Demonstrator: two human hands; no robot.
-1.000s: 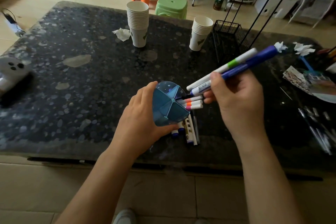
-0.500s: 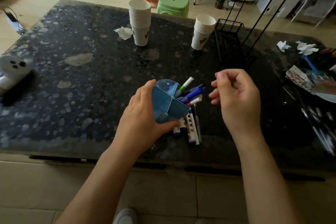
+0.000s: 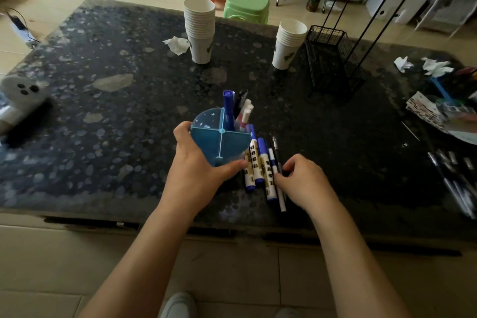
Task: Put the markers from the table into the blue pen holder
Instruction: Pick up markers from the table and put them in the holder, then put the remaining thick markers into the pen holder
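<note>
The blue pen holder [image 3: 209,141], round with four divided compartments, stands upright near the table's front edge, and my left hand [image 3: 198,170] grips its near side. Several markers [image 3: 240,111] stick up from its far right compartment, among them a blue one. Just right of the holder, several markers [image 3: 260,165] with white barrels and blue caps lie side by side on the dark speckled table [image 3: 103,111], next to a thin dark pen. My right hand [image 3: 302,178] rests at their right side, its fingertips touching the outermost ones, with none lifted.
Two stacks of paper cups [image 3: 200,31] [image 3: 289,44] stand at the back, a black wire basket [image 3: 333,62] to their right. Crumpled tissues, papers and pens clutter the far right edge. A white device [image 3: 20,93] lies at the left edge.
My right hand put two markers into the holder, let them go, then dropped to the markers lying on the table. My left hand set the tilted holder upright.
</note>
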